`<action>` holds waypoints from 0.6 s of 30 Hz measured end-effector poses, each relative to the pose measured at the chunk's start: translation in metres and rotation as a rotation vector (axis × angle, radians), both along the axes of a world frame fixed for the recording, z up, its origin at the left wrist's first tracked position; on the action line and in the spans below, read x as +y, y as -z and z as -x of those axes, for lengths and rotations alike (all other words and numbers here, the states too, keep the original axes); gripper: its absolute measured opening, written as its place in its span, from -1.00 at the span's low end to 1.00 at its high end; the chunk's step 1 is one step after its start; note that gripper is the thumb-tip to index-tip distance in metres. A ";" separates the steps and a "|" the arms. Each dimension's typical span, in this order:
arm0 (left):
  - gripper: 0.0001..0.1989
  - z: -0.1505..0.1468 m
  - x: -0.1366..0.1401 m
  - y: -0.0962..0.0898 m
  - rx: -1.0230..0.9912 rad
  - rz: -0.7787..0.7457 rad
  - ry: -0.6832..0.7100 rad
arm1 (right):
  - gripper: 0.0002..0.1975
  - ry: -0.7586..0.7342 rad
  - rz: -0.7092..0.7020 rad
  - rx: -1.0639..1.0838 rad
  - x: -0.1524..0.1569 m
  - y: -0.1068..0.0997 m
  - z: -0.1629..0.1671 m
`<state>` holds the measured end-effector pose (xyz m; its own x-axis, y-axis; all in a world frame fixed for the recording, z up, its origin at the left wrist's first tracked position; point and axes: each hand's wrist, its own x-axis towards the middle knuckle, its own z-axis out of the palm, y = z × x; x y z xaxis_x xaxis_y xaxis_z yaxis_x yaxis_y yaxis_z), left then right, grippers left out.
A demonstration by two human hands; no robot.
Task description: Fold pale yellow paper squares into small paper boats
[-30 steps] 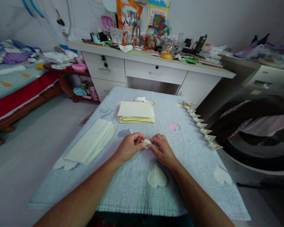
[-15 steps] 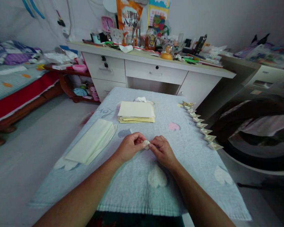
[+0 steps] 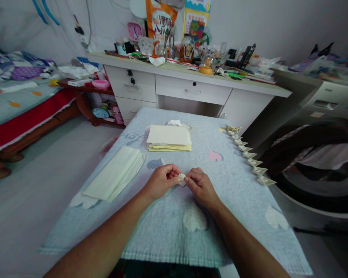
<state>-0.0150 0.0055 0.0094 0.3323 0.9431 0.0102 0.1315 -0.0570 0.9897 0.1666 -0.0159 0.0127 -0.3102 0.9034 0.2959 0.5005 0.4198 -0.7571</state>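
Note:
Between my hands is a small folded piece of pale paper point(image 3: 182, 178), held a little above the cloth-covered table point(image 3: 162, 235). My left hand point(image 3: 164, 180) pinches its left side between thumb and fingers. From the other side, my right hand point(image 3: 201, 186) grips it with thumb and forefinger, and the fingertips hide part of the folds. Beyond my hands lies a stack of cream and yellow paper sheets point(image 3: 168, 136). To the left rests a pale green folded bundle of paper point(image 3: 113, 173). A row of several folded paper boats point(image 3: 256, 170) runs along the table's right edge.
Behind the table stands a white desk point(image 3: 191, 87) crowded with jars, a pink clock point(image 3: 134, 31) and an orange bag point(image 3: 159, 25). A washing machine point(image 3: 321, 116) is close on the right. On the left is a bed point(image 3: 23, 104). White crumpled tissue point(image 3: 174, 122) lies behind the stack.
The view has shifted slightly, so everything sits a little farther right in it. Both hands keep their pinch on the small folded paper, with its angle slightly altered.

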 end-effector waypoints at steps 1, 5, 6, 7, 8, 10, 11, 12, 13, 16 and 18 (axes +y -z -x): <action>-0.83 0.000 0.000 0.000 0.000 0.001 0.002 | -0.77 -0.001 0.011 -0.002 0.000 0.000 0.000; -0.84 0.001 0.000 0.000 0.014 0.002 0.019 | -0.83 -0.007 0.035 0.009 0.002 0.000 0.001; -0.84 0.001 0.000 0.001 0.020 -0.001 0.023 | -0.81 -0.017 0.042 0.022 0.003 0.000 0.001; -0.84 0.000 0.000 0.001 0.026 -0.005 0.026 | -0.80 -0.026 0.052 0.039 0.003 0.000 0.001; -0.84 0.000 0.000 0.001 0.027 -0.008 0.031 | -0.79 -0.029 0.063 0.059 0.003 0.001 0.001; -0.83 -0.002 0.000 0.002 0.004 -0.007 0.044 | -0.79 -0.016 0.087 0.103 0.004 0.002 0.000; -0.80 -0.003 0.000 0.002 -0.016 -0.002 0.050 | -0.79 -0.003 0.099 0.125 0.004 0.003 -0.001; -0.76 -0.004 0.000 0.002 -0.032 0.006 0.056 | -0.79 0.010 0.114 0.146 0.004 0.004 -0.002; -0.71 -0.005 -0.001 0.002 -0.038 0.011 0.062 | -0.79 0.021 0.130 0.167 0.005 0.005 -0.002; -0.69 -0.005 -0.002 0.002 0.022 -0.008 0.073 | -0.78 0.037 0.173 0.218 0.005 0.007 -0.004; -0.75 -0.004 -0.004 0.001 0.079 -0.032 0.061 | -0.77 0.040 0.183 0.237 0.005 0.008 -0.005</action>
